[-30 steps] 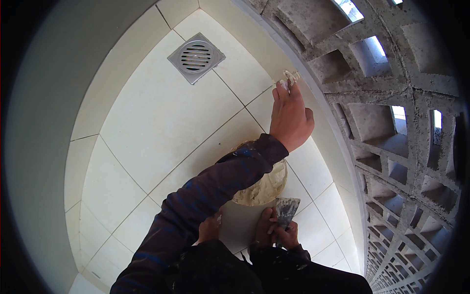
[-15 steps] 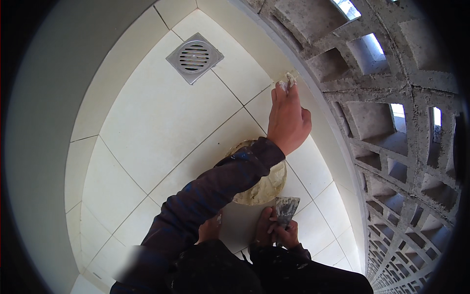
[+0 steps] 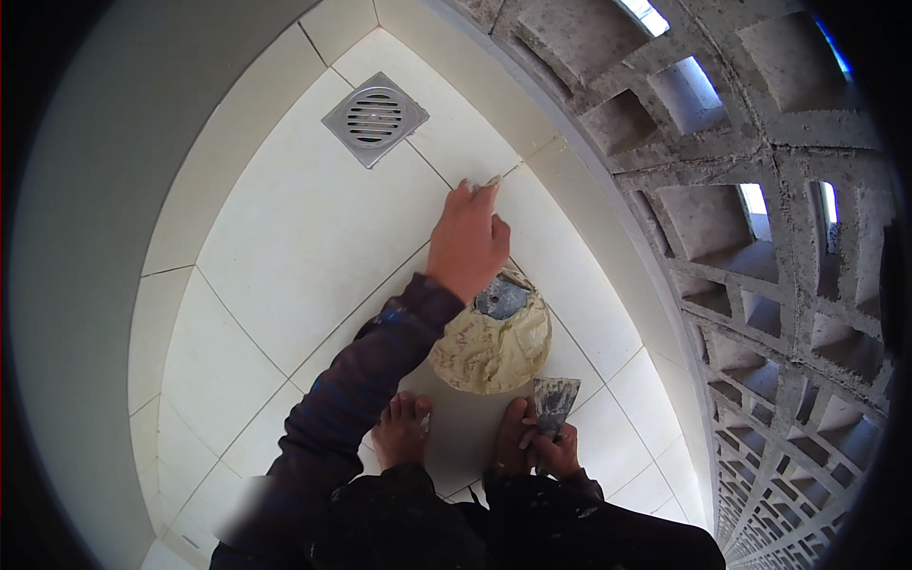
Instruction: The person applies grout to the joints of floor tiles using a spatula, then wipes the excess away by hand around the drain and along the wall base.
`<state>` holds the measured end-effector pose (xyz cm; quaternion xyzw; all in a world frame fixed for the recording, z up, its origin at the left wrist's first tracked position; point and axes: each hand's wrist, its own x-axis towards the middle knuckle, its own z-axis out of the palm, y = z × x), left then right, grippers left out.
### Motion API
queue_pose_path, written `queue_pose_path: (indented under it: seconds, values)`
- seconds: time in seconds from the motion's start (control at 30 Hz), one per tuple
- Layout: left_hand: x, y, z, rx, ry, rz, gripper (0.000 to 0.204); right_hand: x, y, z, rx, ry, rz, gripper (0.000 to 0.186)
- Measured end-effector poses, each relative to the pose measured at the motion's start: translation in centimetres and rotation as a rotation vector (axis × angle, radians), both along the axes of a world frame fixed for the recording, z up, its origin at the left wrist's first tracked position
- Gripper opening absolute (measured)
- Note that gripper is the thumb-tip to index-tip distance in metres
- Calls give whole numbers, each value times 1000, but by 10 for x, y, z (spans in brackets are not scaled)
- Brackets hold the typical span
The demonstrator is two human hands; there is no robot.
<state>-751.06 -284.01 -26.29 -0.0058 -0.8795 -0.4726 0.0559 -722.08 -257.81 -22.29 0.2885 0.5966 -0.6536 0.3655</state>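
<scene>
My left hand [image 3: 470, 237] reaches forward over the tile floor, fingers bent together with a dab of pale paste [image 3: 493, 182] at the tips. Its fingertips are by a dark joint between floor tiles; whether they touch it I cannot tell. Just below that hand sits a round container of cream-coloured paste [image 3: 484, 356], with a flat grey piece [image 3: 502, 297] lying at its far side. Low on the right, my right hand [image 3: 559, 448] grips a putty knife [image 3: 554, 401], its smeared blade pointing up beside my right foot.
A square metal floor drain [image 3: 374, 120] is set into the tiles near the far corner. Cream skirting tiles [image 3: 579, 204] line the right side below a grey openwork block wall [image 3: 708, 223]. My bare left foot [image 3: 401, 432] stands on the floor near the container.
My left hand has moved left and slightly nearer, from the right-hand skirting to above the floor tiles. More of the paste container and the grey piece in it now show. My right hand stays put.
</scene>
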Motion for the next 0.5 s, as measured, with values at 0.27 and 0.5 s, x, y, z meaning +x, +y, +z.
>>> queue_pose_path:
  seconds: [0.27, 0.5]
  values:
    - [145, -19, 57, -247, -154, -432, 19, 7, 5, 14, 14, 15, 20, 37]
    - [166, -5, 56, -278, -239, -481, 20, 22, -2, 16, 0, 12, 8, 35]
